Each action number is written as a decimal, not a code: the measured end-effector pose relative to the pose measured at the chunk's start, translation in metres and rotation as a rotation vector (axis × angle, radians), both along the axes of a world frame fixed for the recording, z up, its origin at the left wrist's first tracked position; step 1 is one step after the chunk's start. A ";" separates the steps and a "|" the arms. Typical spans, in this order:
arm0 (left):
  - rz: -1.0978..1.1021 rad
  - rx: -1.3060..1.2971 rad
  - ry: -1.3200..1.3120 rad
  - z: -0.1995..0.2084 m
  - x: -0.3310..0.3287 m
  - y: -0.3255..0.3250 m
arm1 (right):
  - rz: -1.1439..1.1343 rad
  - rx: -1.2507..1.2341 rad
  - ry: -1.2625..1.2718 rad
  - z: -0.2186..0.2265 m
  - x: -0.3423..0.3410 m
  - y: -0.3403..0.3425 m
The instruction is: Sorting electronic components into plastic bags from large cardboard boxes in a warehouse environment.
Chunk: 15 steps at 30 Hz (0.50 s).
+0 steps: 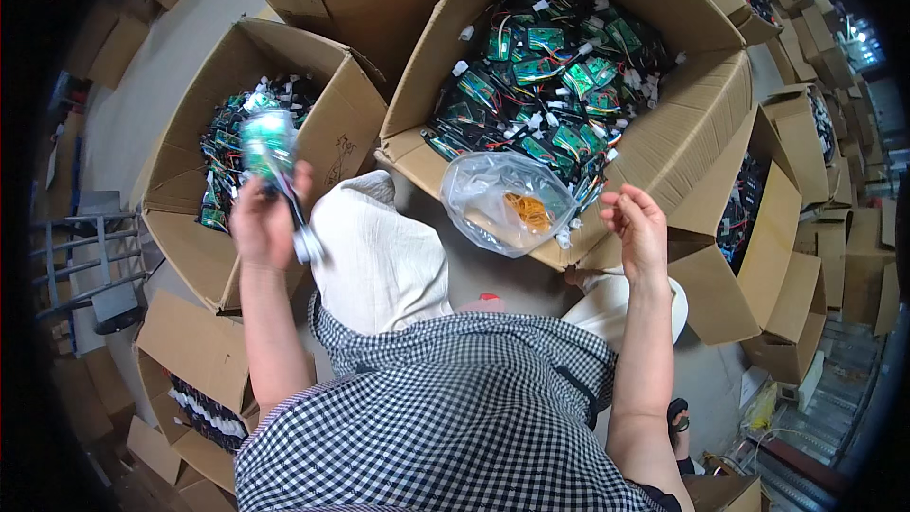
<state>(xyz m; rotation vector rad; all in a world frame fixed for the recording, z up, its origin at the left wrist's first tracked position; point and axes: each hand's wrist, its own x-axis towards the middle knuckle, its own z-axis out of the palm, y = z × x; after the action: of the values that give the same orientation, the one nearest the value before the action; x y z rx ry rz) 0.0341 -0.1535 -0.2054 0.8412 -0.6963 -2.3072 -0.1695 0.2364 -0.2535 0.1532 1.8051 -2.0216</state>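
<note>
The left hand (263,228) grips a blurred circuit board (268,142) over the left box (334,123), where boards (220,137) already lie heaped; plenty fill the right box (700,123). The right hand (639,228) is half-curled, any grip unclear.

We seem to be in an electronics workshop or factory floor — a big cardboard box (700,123) heaped with green circuit boards (545,40) stands before us, a smaller box (334,125) holds more, and further cartons (116,45) crowd both sides of the smooth grey floor (204,14).
</note>
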 end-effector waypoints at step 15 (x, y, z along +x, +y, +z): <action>-0.665 -0.141 -0.235 -0.097 -0.190 0.057 | 0.379 1.135 1.065 -0.089 -0.177 -0.152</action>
<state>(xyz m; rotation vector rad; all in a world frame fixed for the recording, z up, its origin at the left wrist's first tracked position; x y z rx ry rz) -0.1558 -0.0964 -0.3023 0.9206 -1.3989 -2.7005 -0.3461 0.0846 -0.3420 -1.0230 3.0640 -0.5456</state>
